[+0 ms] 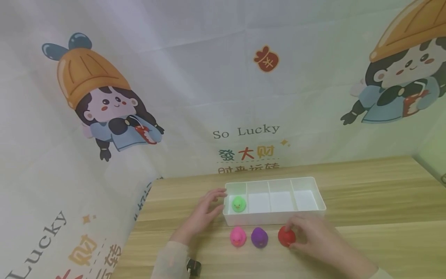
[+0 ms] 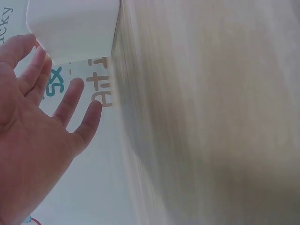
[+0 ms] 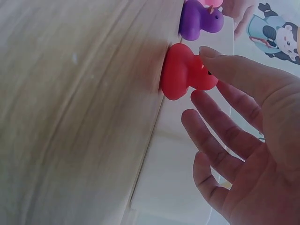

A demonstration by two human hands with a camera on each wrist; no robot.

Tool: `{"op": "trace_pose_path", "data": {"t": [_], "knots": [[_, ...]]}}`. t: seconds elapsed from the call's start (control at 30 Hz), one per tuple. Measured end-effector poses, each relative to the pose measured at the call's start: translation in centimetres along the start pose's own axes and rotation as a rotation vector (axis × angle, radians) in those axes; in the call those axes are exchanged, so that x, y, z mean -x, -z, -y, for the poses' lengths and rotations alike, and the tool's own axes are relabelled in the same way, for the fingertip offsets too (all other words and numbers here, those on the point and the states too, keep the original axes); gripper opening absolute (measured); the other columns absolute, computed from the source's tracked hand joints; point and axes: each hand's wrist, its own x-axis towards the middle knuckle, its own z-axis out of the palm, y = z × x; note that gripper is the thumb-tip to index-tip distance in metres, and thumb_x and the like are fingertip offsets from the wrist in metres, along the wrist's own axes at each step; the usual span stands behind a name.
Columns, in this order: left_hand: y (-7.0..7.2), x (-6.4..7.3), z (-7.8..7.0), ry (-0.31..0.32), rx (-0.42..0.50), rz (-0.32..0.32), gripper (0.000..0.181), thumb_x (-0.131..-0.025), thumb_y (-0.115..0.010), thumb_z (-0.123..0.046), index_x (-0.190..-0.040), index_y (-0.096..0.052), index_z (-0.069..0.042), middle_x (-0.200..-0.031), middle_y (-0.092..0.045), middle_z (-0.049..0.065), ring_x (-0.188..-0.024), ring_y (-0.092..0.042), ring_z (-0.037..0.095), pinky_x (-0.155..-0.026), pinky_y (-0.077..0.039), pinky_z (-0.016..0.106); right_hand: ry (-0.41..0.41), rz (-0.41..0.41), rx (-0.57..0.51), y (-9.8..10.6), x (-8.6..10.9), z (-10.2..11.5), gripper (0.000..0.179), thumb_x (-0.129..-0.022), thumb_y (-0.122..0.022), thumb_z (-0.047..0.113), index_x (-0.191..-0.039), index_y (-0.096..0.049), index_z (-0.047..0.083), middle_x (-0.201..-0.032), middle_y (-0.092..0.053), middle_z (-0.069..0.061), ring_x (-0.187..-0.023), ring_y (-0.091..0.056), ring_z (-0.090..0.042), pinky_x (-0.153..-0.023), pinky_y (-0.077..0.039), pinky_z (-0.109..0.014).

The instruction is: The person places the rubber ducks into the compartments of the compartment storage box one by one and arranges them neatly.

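Observation:
My right hand (image 1: pixel 315 236) has its thumb and index finger about the head of a red rubber duck (image 3: pixel 180 72), pinching it, while its other fingers spread apart. The duck stands upright on the table in front of a white divided box (image 1: pixel 275 219). At the box's left end is my left hand (image 2: pixel 35 117), fingers loosely spread, fingertips right at the end wall. Inside the leftmost compartment sits a green rubber duck (image 1: pixel 238 204). A purple duck (image 1: pixel 259 238) and a pink duck (image 1: pixel 238 236) stand in a row left of the red one.
The wooden table (image 1: pixel 383 193) meets a white printed cloth (image 1: pixel 195 77) hung behind it and along the left. A small black object (image 1: pixel 193 267) lies beside my left sleeve at the near side. Thin dividers (image 1: pixel 269 197) part the box into compartments.

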Motion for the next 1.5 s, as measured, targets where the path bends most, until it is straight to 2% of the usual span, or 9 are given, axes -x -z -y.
{"op": "trace_pose_path", "data": {"t": [0.23, 0.33, 0.6, 0.7, 0.97, 1.1, 1.2, 1.33, 1.5], "knots": [[-0.6, -0.3, 2.7, -0.009, -0.048, 0.005, 0.036, -0.089, -0.053, -0.013, -0.123, -0.045, -0.010, -0.137, -0.033, 0.004, -0.112, -0.039, 0.032, -0.092, -0.034, 0.050, 0.012, -0.022, -0.026, -0.2, 0.0, 0.0, 0.035, -0.056, -0.080, 0.026, -0.084, -0.058, 0.029, -0.079, -0.054, 0.022, -0.072, -0.051, -0.004, -0.066, -0.046, -0.024], [-0.7, -0.4, 3.1, -0.007, -0.058, 0.005, 0.036, -0.089, -0.053, -0.015, -0.123, -0.045, -0.012, -0.137, -0.032, 0.001, -0.113, -0.039, 0.031, -0.092, -0.034, 0.048, 0.025, -0.044, -0.038, -0.3, 0.0, 0.1, 0.033, -0.057, -0.080, 0.023, -0.082, -0.058, 0.029, -0.078, -0.055, 0.021, -0.070, -0.051, -0.005, -0.064, -0.046, -0.023], [-0.2, -0.2, 0.1, -0.016, -0.043, 0.008, 0.034, -0.088, -0.053, -0.011, -0.121, -0.046, -0.008, -0.135, -0.034, 0.011, -0.113, -0.039, 0.033, -0.093, -0.032, 0.051, 0.023, -0.059, -0.023, -0.3, 0.1, 0.1, 0.032, -0.058, -0.079, 0.022, -0.081, -0.058, 0.029, -0.077, -0.054, 0.022, -0.069, -0.051, -0.004, -0.062, -0.046, -0.023], [-0.1, -0.1, -0.2, -0.014, -0.054, 0.009, 0.033, -0.088, -0.053, -0.012, -0.121, -0.046, -0.008, -0.134, -0.035, 0.011, -0.112, -0.040, 0.033, -0.092, -0.033, 0.051, 0.033, -0.067, -0.015, -0.4, 0.1, 0.1, 0.032, -0.058, -0.079, 0.023, -0.081, -0.058, 0.030, -0.077, -0.054, 0.022, -0.068, -0.050, -0.004, -0.062, -0.046, -0.023], [-0.6, -0.4, 2.7, -0.025, -0.071, -0.007, 0.036, -0.088, -0.053, -0.011, -0.123, -0.045, -0.008, -0.136, -0.033, 0.002, -0.112, -0.039, 0.033, -0.091, -0.034, 0.050, 0.043, -0.060, -0.030, -0.6, 0.0, 0.3, 0.034, -0.056, -0.079, 0.026, -0.083, -0.058, 0.031, -0.080, -0.055, 0.024, -0.074, -0.053, -0.003, -0.066, -0.047, -0.024], [-0.7, -0.4, 3.3, -0.018, -0.057, -0.006, 0.036, -0.089, -0.053, -0.012, -0.123, -0.044, -0.009, -0.137, -0.033, 0.001, -0.113, -0.039, 0.033, -0.092, -0.033, 0.050, 0.013, -0.022, -0.036, -0.5, -0.1, 0.4, 0.036, -0.057, -0.079, 0.027, -0.084, -0.057, 0.032, -0.079, -0.054, 0.023, -0.072, -0.051, -0.003, -0.065, -0.046, -0.024], [-0.6, -0.3, 2.7, -0.018, -0.053, -0.004, 0.036, -0.089, -0.052, -0.011, -0.123, -0.044, -0.008, -0.136, -0.033, 0.003, -0.113, -0.039, 0.033, -0.092, -0.033, 0.050, -0.002, -0.012, -0.030, -0.5, -0.1, 0.6, 0.035, -0.057, -0.079, 0.028, -0.084, -0.057, 0.031, -0.078, -0.053, 0.023, -0.070, -0.050, -0.004, -0.063, -0.045, -0.023], [-0.2, -0.1, 0.9, -0.014, -0.040, -0.004, 0.034, -0.088, -0.053, -0.011, -0.122, -0.045, -0.005, -0.135, -0.034, 0.009, -0.112, -0.039, 0.036, -0.092, -0.033, 0.052, -0.017, -0.009, -0.018, -0.6, -0.2, 0.6, 0.033, -0.058, -0.079, 0.029, -0.083, -0.057, 0.032, -0.076, -0.053, 0.022, -0.067, -0.048, -0.003, -0.060, -0.044, -0.021], [0.1, 0.1, -0.6, 0.010, -0.045, 0.000, 0.034, -0.089, -0.052, -0.017, -0.121, -0.046, -0.008, -0.135, -0.034, 0.010, -0.112, -0.039, 0.035, -0.092, -0.033, 0.051, -0.020, -0.015, -0.014, -0.6, -0.3, 0.6, 0.032, -0.059, -0.078, 0.029, -0.084, -0.057, 0.032, -0.076, -0.053, 0.023, -0.065, -0.048, -0.003, -0.059, -0.043, -0.020]]}}
